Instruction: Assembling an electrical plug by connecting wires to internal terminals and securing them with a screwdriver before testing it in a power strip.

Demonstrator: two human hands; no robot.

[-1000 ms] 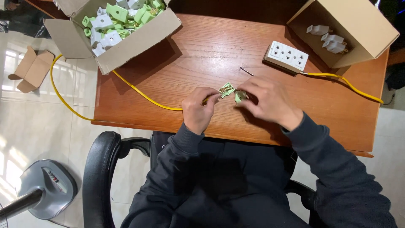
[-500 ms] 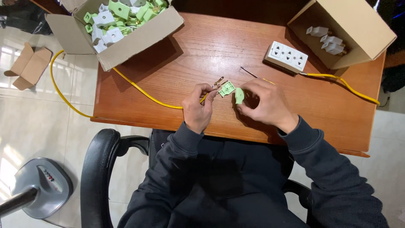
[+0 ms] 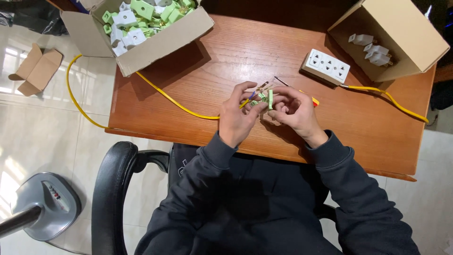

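A person sits in a black chair (image 3: 111, 189) pulled close to a wooden bench (image 3: 198, 89), both forearms resting on its near edge so the work stays steady under their eyes. At the far left corner an open cardboard box (image 3: 155, 45) brims with green and white plug parts, tilted within easy reach; at the far right a second box (image 3: 401, 33) lies on its side with a few white pieces inside. A white socket strip (image 3: 325, 66) sits just beside that box. A yellow cable (image 3: 174, 101) runs from the floor across the bench to the middle. There the left hand (image 3: 238, 118) pinches the cable's stripped end, its bare wires sticking out, while the right hand (image 3: 295, 111) grips a small green plug piece (image 3: 269, 99) between thumb and fingers, held against the wires. A thin screwdriver (image 3: 283, 81) lies just beyond the hands.
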